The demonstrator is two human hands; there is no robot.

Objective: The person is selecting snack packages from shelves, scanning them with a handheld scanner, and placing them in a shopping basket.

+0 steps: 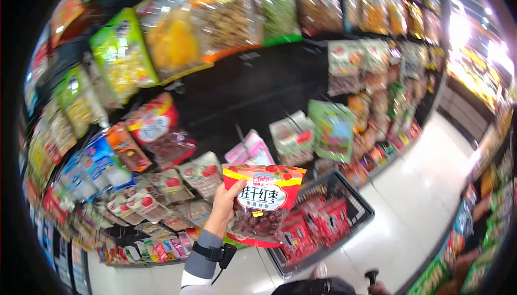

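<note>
Left hand [225, 204] clasping a red date bag [262, 203], held up just left of the shopping basket [353, 198]. More red packs [318, 225] piled inside that basket. Beyond it, hanging snack bags [334, 128] crowding the shelf [258, 87]. Right of basket, bare aisle floor [431, 176].

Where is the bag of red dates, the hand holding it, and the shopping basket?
bag of red dates [264, 200]: head view, on the white label at its front.
left hand [225, 204]: head view, on the back of the hand.
shopping basket [362, 204]: head view, on its black right rim.
</note>
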